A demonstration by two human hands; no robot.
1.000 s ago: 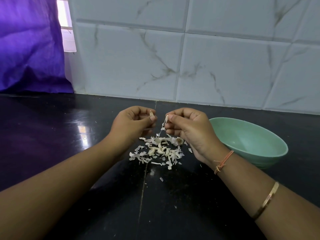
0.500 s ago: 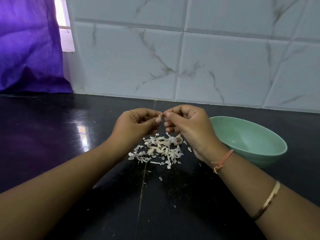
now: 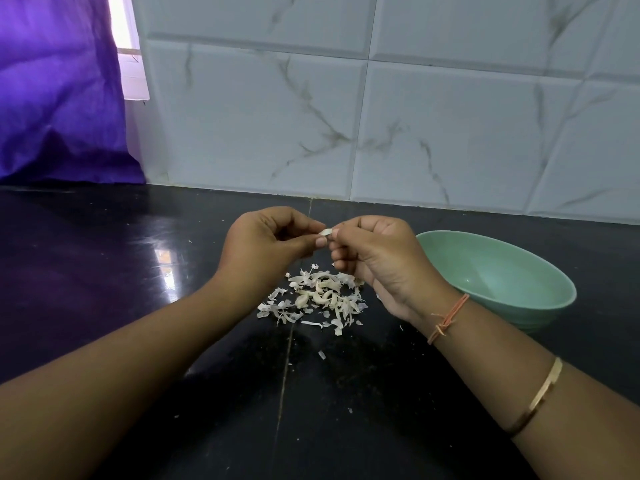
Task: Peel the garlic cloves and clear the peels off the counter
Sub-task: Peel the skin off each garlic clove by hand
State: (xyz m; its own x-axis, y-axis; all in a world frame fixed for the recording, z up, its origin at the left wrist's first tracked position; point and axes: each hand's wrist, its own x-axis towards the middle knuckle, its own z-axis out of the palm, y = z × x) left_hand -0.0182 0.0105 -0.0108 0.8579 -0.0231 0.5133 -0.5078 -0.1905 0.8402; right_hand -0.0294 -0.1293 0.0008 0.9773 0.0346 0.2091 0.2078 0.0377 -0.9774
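Note:
A small pale garlic clove (image 3: 326, 232) is held in the air above the black counter (image 3: 104, 271). My left hand (image 3: 266, 242) pinches it between thumb and fingers. My right hand (image 3: 374, 252) meets it from the right, its fingertips pinching the clove's skin. Directly below the hands lies a heap of white garlic peels (image 3: 317, 299), with a few cloves mixed in and small flakes scattered toward me.
A pale green bowl (image 3: 540, 299) stands on the counter just right of my right hand; its visible inside holds nothing. A white marbled tile wall (image 3: 415, 116) closes the back. Purple cloth (image 3: 59, 91) hangs at the far left.
One second ago my right hand pulled a strip of peel away from the clove. The hands have since come back together, and both now pinch the clove.

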